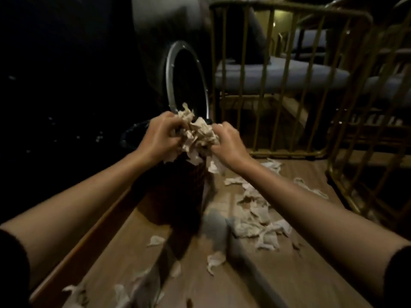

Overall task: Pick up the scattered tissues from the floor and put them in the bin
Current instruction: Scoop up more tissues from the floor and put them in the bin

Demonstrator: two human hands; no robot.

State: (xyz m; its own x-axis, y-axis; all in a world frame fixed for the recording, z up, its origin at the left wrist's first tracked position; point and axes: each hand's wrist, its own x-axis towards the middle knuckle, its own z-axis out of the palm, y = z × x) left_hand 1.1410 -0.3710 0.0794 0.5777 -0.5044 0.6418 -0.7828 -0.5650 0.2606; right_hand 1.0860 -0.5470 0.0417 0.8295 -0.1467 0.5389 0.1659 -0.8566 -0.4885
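Note:
Both hands hold one crumpled bunch of white tissues (pixel 199 135) above a dark bin (pixel 175 192) that stands on the wooden floor. My left hand (pixel 159 136) grips the bunch's left side, my right hand (pixel 229 142) its right side. A raised round lid with a silver rim (pixel 170 78) stands behind the bunch. Several more tissues (pixel 255 218) lie scattered on the floor to the right of the bin. Other pieces (pixel 214 260) lie in front of it, toward me.
A gold metal railing (pixel 264 85) stands close behind and to the right, with another section (pixel 364 174) at far right. A dark wall or cabinet (pixel 66 85) fills the left side. A grey blurred bar (pixel 249 261) runs across the floor near the tissues.

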